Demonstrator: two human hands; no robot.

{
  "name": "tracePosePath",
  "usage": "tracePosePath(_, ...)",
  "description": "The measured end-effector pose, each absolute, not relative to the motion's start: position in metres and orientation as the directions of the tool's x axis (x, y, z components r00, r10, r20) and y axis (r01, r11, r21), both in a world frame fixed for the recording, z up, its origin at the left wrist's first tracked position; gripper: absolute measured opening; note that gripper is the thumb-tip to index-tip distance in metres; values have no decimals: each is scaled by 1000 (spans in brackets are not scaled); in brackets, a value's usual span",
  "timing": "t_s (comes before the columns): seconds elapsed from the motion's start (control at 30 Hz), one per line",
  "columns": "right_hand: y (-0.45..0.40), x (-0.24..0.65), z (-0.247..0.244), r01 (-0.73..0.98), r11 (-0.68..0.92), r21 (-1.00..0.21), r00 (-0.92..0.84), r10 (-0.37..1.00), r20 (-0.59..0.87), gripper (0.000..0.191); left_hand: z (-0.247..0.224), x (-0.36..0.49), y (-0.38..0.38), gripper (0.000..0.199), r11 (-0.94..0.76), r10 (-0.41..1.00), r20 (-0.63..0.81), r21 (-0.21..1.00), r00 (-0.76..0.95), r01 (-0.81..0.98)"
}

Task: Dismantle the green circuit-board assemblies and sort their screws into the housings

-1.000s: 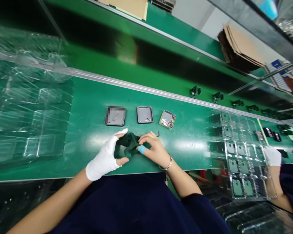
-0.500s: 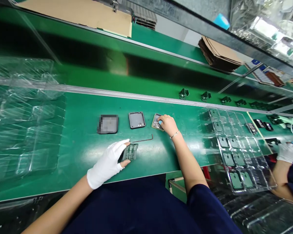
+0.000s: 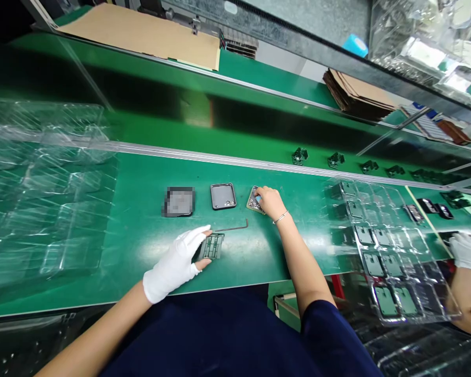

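My left hand [image 3: 176,263], in a white glove with bare thumb and fingertip, grips a small green slotted part [image 3: 212,246] by its left side, low over the bench. My bare right hand [image 3: 270,201] reaches into a small tray [image 3: 251,207] of tiny shiny metal pieces. Its fingertips are pinched together, with something light blue at them; what they hold, if anything, is hidden. An L-shaped hex key [image 3: 233,228] lies just behind the green part. Left of the right hand sits a grey square tray [image 3: 222,196] with a few tiny pieces.
A dark-rimmed tray [image 3: 179,201], blurred out, lies farther left. Clear plastic trays [image 3: 74,209] cover the left end. At right, another clear tray [image 3: 410,267] holds several green plates. Small dark parts [image 3: 299,156] line the back ledge. A co-worker's gloved hand [image 3: 469,251] is far right.
The whole view has shifted slightly, with the bench things appearing a little farther right and lower. Both my hands keep nearly the same pose. The co-worker's hand has moved slightly.
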State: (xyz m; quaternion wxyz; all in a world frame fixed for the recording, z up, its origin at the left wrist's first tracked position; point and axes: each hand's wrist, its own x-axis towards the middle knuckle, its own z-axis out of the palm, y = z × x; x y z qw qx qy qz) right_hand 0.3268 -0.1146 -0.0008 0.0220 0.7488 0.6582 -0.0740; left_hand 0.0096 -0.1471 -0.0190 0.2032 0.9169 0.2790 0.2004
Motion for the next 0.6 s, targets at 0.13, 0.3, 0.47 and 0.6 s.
tracePosePath(0.13,-114,327,1,987,-121,-104,111,989,-96,24,-17,6,-150,62,-735,627,276,521,729,435)
tracePosePath(0.3,-134,309,14,910,-145,-388,191,978,81,16,1,3,-154,38,-656,740,394,601,545,456)
tracePosePath(0.47,-174,238,28,446,274,-852,-19,955,297,14,25,25,-153,32,-565,753,256,723,606,397)
tracePosePath(0.6,-195,197,29,375,388,-842,-60,916,396,18,28,38,-152,41,-571,733,251,732,633,371)
